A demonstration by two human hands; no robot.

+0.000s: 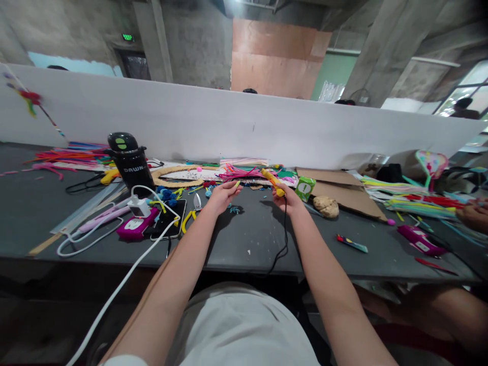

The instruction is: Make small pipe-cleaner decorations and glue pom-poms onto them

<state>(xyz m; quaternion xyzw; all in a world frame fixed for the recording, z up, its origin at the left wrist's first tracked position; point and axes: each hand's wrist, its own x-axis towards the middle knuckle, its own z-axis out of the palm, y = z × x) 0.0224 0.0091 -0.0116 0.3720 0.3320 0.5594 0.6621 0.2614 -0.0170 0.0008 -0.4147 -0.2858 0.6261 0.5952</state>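
Note:
My left hand (224,197) is closed in a pinch over the middle of the table, on a small yellow piece (237,184) that looks like a bit of pipe cleaner. To its right, my right hand (291,200) is wrapped round a yellow hot glue gun (273,181), its nozzle tilted up and left. From the gun a black cord (285,231) hangs down to the table's front edge. Yellow-handled scissors (188,219) lie beside my left forearm. Blue fuzzy scraps (234,209) sit just below my left fingers.
A black bottle (131,165), a purple power strip (138,223) and a phone (176,223) stand or lie at left. Pink pipe cleaners (238,173) lie at the back. At right are a green box (305,188), a stone (326,206), a utility knife (351,243) and another person's hand (474,215).

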